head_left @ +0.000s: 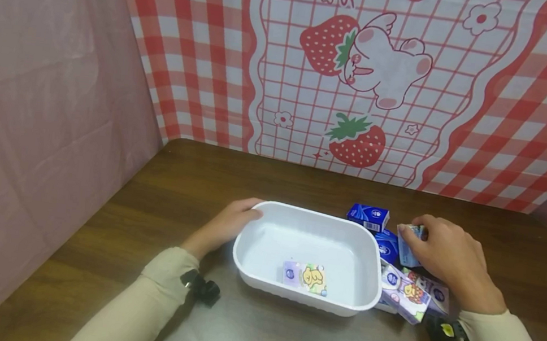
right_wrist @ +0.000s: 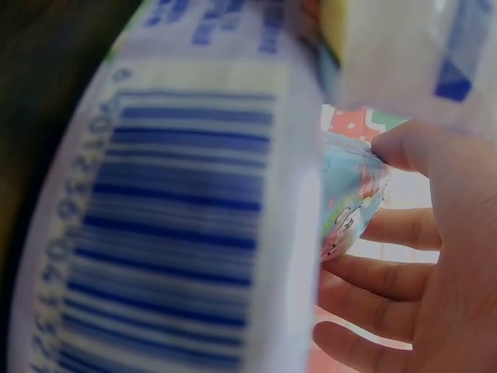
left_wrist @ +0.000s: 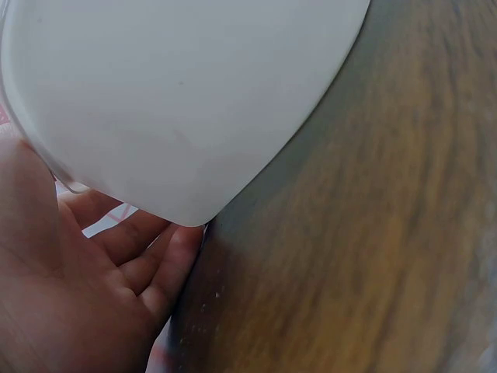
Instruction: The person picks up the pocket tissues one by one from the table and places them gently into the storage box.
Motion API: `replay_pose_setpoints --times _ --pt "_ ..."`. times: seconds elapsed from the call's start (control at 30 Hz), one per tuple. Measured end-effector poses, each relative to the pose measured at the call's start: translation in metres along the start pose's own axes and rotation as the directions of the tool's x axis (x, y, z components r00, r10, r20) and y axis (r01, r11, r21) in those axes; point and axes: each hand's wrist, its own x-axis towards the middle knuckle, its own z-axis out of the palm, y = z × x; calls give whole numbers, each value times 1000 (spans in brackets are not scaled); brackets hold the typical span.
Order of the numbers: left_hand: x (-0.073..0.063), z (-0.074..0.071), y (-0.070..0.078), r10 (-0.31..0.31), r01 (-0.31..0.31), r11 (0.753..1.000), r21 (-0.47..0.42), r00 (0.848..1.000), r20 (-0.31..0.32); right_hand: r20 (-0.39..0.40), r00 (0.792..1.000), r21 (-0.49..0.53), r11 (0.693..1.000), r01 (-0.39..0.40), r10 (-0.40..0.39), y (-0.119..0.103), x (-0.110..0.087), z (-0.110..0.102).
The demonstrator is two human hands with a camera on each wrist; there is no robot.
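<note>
Here, the left hand point(head_left: 226, 223) gripped the end of the white tub point(head_left: 317, 234), a yellow-and-purple packet point(head_left: 305, 277) lying inside by the near wall. Past the tub sat two dark blue packets point(head_left: 368, 215), then the light blue packet point(head_left: 406, 256) pinched in the right hand point(head_left: 450, 261), with purple packets point(head_left: 405, 296) nearer. A weak pinch could have dropped it; a low sweep might have toppled its neighbours.
</note>
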Motion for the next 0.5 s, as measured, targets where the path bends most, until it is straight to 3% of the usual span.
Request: replay_pose_setpoints --times 0.5 --pt "0 0 1 -2 2 1000 -6 1000 2 -16 1000 42 999 -21 22 -6 -1 -4"
